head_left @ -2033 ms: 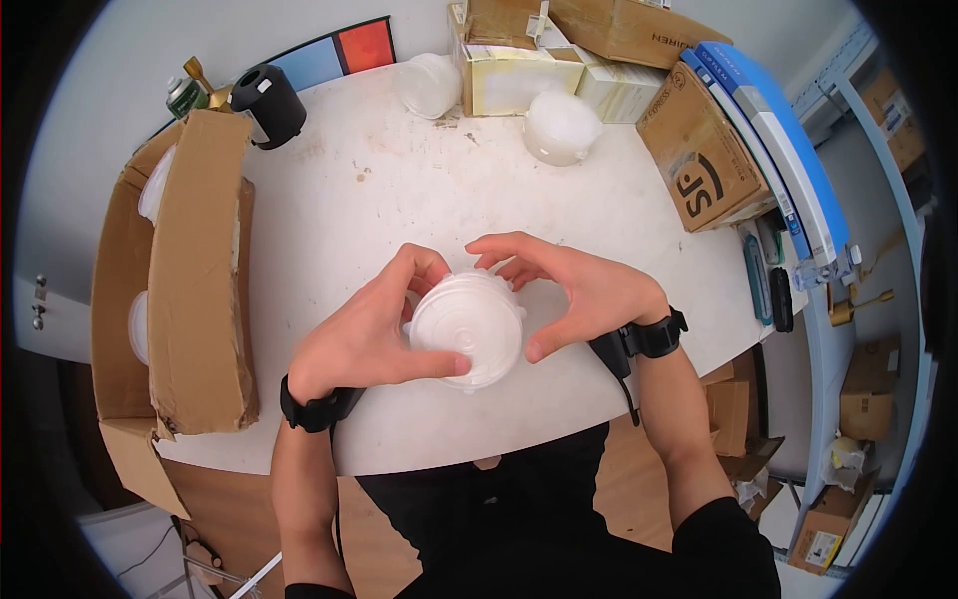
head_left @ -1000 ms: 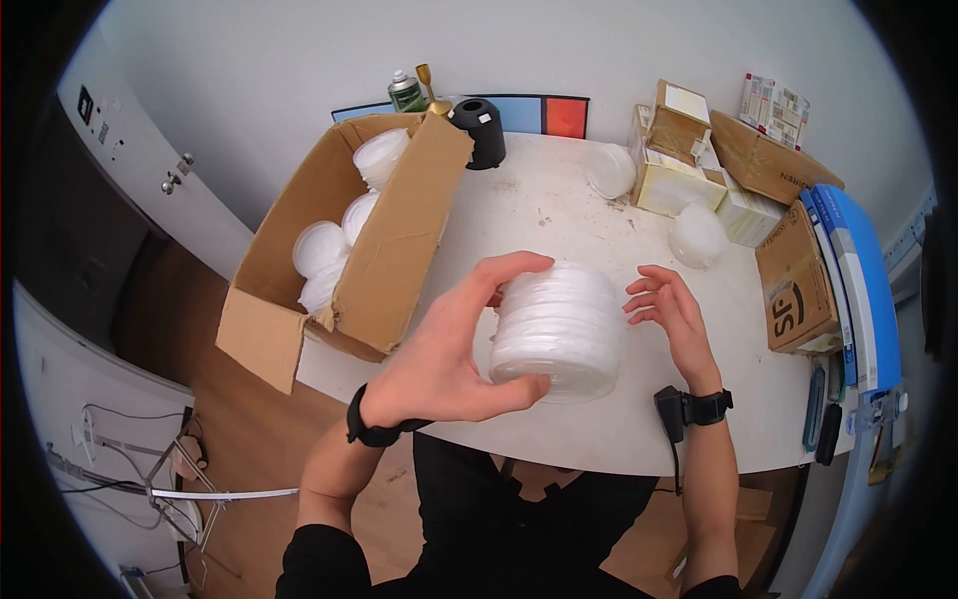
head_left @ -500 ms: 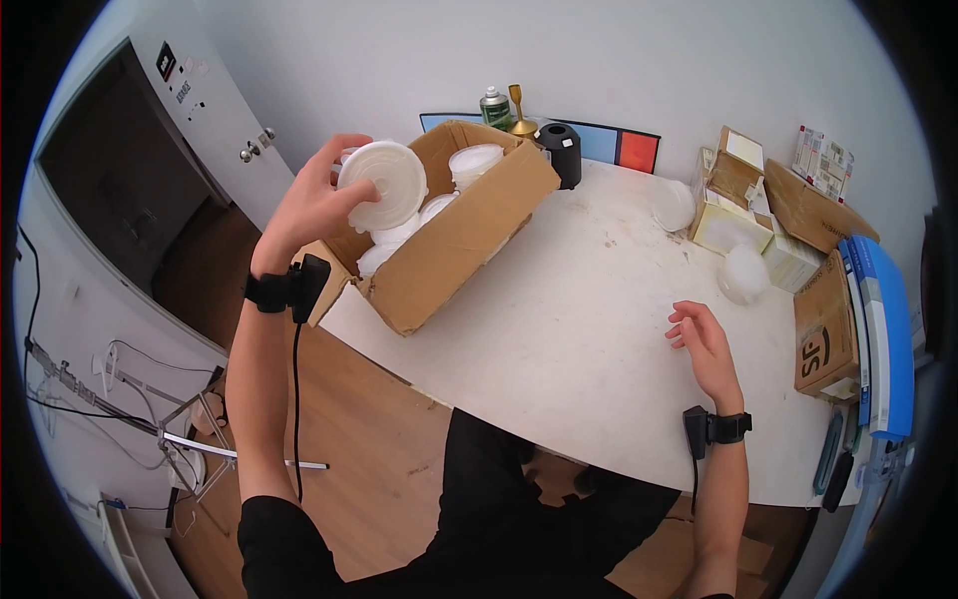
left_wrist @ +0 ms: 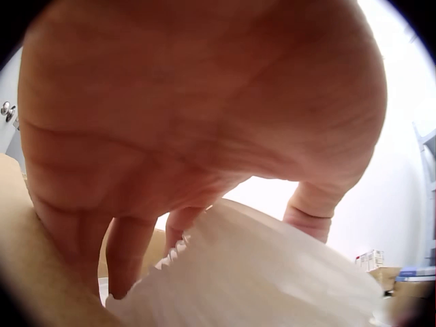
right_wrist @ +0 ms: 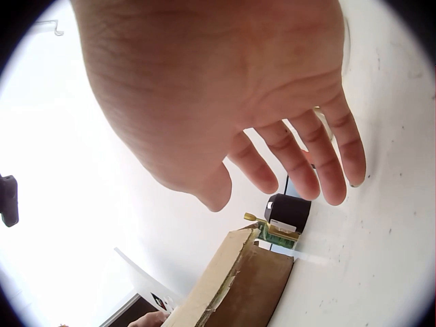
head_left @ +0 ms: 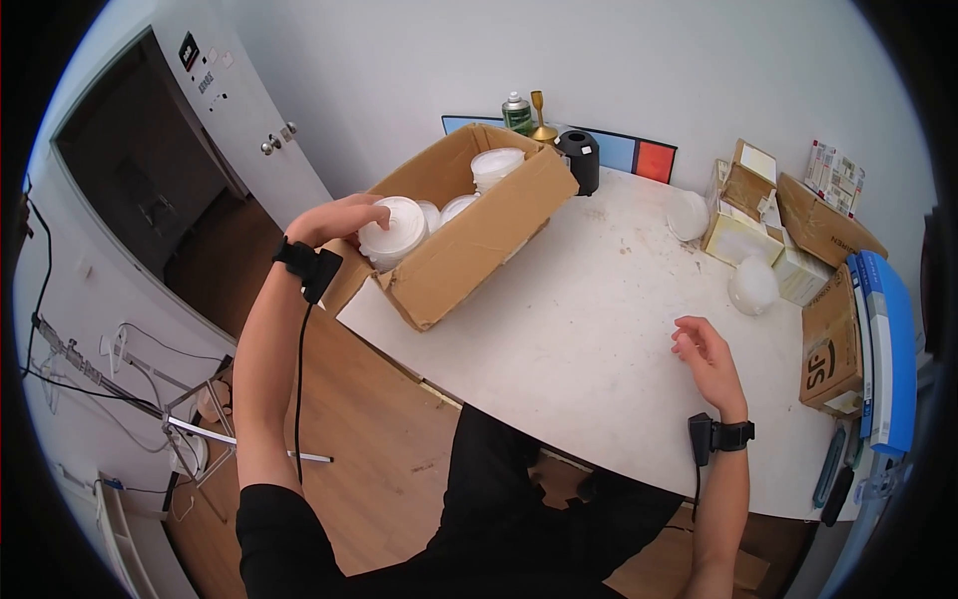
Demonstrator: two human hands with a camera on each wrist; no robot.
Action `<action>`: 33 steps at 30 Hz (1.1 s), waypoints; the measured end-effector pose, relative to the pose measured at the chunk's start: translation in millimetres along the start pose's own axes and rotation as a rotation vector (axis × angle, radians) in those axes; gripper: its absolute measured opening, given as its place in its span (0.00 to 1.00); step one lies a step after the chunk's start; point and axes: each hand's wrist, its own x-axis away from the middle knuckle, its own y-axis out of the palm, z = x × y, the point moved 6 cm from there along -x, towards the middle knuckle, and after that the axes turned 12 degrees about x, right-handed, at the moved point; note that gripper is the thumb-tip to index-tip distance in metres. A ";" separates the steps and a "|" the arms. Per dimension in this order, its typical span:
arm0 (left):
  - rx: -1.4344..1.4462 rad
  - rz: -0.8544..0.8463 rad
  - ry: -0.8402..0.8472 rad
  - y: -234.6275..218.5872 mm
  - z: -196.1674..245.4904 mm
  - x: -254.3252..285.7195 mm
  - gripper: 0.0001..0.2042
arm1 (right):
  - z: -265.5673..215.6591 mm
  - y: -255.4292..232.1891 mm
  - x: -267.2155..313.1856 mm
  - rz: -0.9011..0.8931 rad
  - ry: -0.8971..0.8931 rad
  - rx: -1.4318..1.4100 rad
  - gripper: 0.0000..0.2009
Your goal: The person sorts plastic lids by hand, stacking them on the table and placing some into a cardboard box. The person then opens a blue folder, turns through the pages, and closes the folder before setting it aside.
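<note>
In the head view my left hand (head_left: 334,220) grips a stack of round, white translucent plastic lids (head_left: 397,238) at the near end of the open cardboard box (head_left: 474,260). Its thumb lies over the top of the stack. From the left wrist, the ribbed side of the stack (left_wrist: 252,272) shows between thumb and fingers, with a wall of the box close by. More white stacks (head_left: 497,165) lie inside the box. My right hand (head_left: 712,359) hovers over the table, holding nothing, its fingers relaxed and spread in the right wrist view.
Two translucent white plastic pieces (head_left: 753,287) stand at the table's back right, by small cartons (head_left: 740,235). An SF cardboard box (head_left: 831,349) and blue folders (head_left: 886,349) line the right edge. Behind the open box are a black cylinder (head_left: 580,165), a spray can (head_left: 517,115) and a gold candlestick (head_left: 540,120).
From in front of the body, the left hand has carried the stack left and lowered it into the box's near end. The right hand has let go and stays over the table.
</note>
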 end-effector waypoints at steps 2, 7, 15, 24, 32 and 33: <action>-0.016 -0.025 0.030 0.5 -0.9 -2.0 0.29 | 1.0 0.6 0.2 -0.003 0.006 0.021 0.14; 0.011 -0.093 -0.024 -1.9 -12.9 -14.0 0.30 | -6.1 3.5 2.3 -0.013 0.020 0.029 0.14; 0.008 -0.140 -0.050 -4.6 -28.9 -23.4 0.33 | -16.1 2.2 4.9 -0.037 -0.009 0.087 0.14; -0.070 -0.112 0.146 3.5 -6.4 -4.1 0.35 | -15.0 3.0 4.8 -0.060 -0.035 0.115 0.14; 0.056 -0.245 0.152 16.4 -4.7 2.6 0.33 | -13.5 3.8 4.9 -0.060 -0.041 0.129 0.15; 0.028 -0.230 0.151 17.1 -2.4 5.0 0.33 | -12.8 4.3 4.8 -0.062 -0.050 0.134 0.15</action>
